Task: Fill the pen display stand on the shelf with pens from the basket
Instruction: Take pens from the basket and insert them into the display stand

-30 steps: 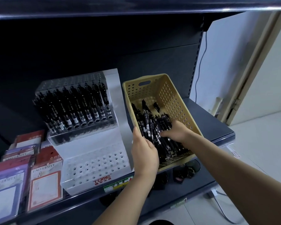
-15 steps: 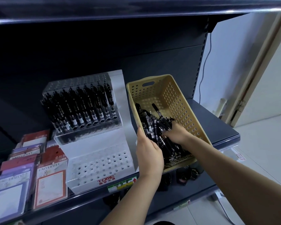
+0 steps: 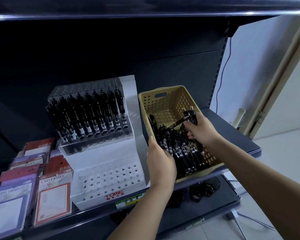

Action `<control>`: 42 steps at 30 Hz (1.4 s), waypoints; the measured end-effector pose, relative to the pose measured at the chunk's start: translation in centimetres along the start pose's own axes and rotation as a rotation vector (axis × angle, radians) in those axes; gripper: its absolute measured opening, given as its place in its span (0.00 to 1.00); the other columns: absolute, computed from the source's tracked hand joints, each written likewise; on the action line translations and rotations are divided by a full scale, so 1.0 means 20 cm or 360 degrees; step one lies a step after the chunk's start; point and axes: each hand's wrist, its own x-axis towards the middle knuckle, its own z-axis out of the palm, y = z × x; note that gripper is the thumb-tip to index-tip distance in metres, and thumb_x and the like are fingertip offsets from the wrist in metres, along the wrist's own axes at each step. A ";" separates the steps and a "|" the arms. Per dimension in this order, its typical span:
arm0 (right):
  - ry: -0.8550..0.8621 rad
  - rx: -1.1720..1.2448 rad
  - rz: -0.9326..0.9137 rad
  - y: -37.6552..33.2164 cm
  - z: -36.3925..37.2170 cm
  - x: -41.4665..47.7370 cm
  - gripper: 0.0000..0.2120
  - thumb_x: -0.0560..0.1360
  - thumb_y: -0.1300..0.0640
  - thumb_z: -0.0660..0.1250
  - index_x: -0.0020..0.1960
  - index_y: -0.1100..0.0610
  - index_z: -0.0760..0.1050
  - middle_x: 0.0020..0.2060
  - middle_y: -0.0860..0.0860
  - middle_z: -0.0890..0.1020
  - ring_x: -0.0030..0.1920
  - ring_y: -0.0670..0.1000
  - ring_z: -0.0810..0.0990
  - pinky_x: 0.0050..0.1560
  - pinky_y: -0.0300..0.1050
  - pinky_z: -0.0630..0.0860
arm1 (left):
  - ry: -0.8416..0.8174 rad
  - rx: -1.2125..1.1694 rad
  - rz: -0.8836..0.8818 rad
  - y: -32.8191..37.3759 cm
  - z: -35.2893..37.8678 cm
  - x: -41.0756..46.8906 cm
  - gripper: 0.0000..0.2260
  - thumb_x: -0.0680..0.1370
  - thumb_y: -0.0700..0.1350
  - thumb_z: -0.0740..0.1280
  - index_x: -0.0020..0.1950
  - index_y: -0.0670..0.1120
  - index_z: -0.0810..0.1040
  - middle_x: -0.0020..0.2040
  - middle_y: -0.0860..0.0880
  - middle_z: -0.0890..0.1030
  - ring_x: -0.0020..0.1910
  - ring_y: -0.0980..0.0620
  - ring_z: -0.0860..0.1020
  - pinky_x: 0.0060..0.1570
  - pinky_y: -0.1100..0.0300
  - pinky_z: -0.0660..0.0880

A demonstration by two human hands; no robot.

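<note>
The right hand (image 3: 200, 129) is pinching black plastic pens (image 3: 189, 117) above the yellow perforated basket (image 3: 170, 108), the white tiered stand (image 3: 100, 158) standing half-filled.

TOME on pen stand (image 3: 102, 158), UNIVERSITY on card (image 3: 53, 193)

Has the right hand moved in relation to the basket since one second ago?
Yes. The right hand lifted, gripping several pens, and went toward the far wall of the basket.
</note>
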 end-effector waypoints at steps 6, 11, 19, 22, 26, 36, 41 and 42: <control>0.0174 0.0057 -0.0093 -0.12 -0.09 0.05 0.11 0.78 0.50 0.61 0.53 0.58 0.68 0.35 0.50 0.72 0.30 0.48 0.70 0.35 0.47 0.68 | -0.0024 -0.0116 0.0086 -0.01 0.01 0.02 0.21 0.77 0.32 0.56 0.70 0.40 0.61 0.33 0.50 0.70 0.28 0.56 0.69 0.24 0.69 0.68; 0.0104 -0.0042 -0.0183 -0.17 -0.11 0.05 0.06 0.74 0.56 0.66 0.46 0.58 0.71 0.31 0.49 0.71 0.28 0.48 0.67 0.31 0.43 0.64 | -0.0017 -0.0111 0.0088 -0.03 0.02 0.03 0.21 0.77 0.32 0.57 0.70 0.40 0.62 0.33 0.52 0.70 0.28 0.57 0.69 0.24 0.69 0.67; -0.0127 -0.0809 0.0137 -0.04 0.04 0.01 0.21 0.75 0.52 0.68 0.61 0.64 0.71 0.51 0.58 0.78 0.43 0.54 0.77 0.40 0.45 0.72 | 0.0027 -0.0035 0.0082 -0.02 0.01 -0.02 0.23 0.79 0.36 0.55 0.74 0.46 0.56 0.50 0.42 0.78 0.39 0.49 0.76 0.31 0.62 0.69; -0.0187 -0.1010 0.0260 0.03 0.10 -0.01 0.19 0.73 0.49 0.70 0.38 0.64 0.71 0.35 0.56 0.76 0.30 0.49 0.71 0.28 0.42 0.66 | 0.0045 0.0034 0.0050 0.00 0.00 -0.02 0.23 0.80 0.38 0.54 0.75 0.46 0.55 0.53 0.43 0.78 0.44 0.47 0.77 0.37 0.60 0.71; -0.0201 -0.0993 0.0365 0.06 0.11 -0.03 0.23 0.73 0.47 0.70 0.32 0.60 0.64 0.31 0.53 0.72 0.29 0.48 0.69 0.25 0.41 0.62 | 0.0033 0.0080 0.0024 0.01 0.01 -0.01 0.24 0.80 0.39 0.53 0.75 0.45 0.53 0.57 0.41 0.77 0.52 0.44 0.78 0.49 0.51 0.75; -0.0392 -0.0696 0.0322 0.04 0.12 -0.06 0.30 0.79 0.50 0.61 0.74 0.65 0.57 0.68 0.61 0.69 0.65 0.58 0.71 0.54 0.43 0.67 | 0.0064 0.0076 0.0058 0.00 0.02 -0.03 0.23 0.79 0.37 0.53 0.74 0.45 0.55 0.56 0.42 0.77 0.55 0.43 0.76 0.53 0.50 0.75; -0.0107 -0.0245 0.0304 -0.02 0.05 -0.04 0.17 0.78 0.49 0.60 0.47 0.64 0.75 0.37 0.57 0.75 0.38 0.55 0.74 0.39 0.45 0.66 | 0.0033 0.0044 -0.0009 0.02 0.00 -0.01 0.23 0.80 0.37 0.53 0.74 0.45 0.54 0.55 0.41 0.78 0.49 0.44 0.79 0.45 0.52 0.76; -0.0060 -0.0104 0.0328 -0.05 0.03 -0.04 0.15 0.78 0.49 0.60 0.47 0.61 0.74 0.39 0.57 0.77 0.40 0.56 0.76 0.41 0.46 0.70 | 0.0002 0.0018 -0.0031 0.02 0.00 0.01 0.24 0.80 0.37 0.53 0.75 0.45 0.54 0.57 0.41 0.77 0.48 0.44 0.79 0.42 0.53 0.77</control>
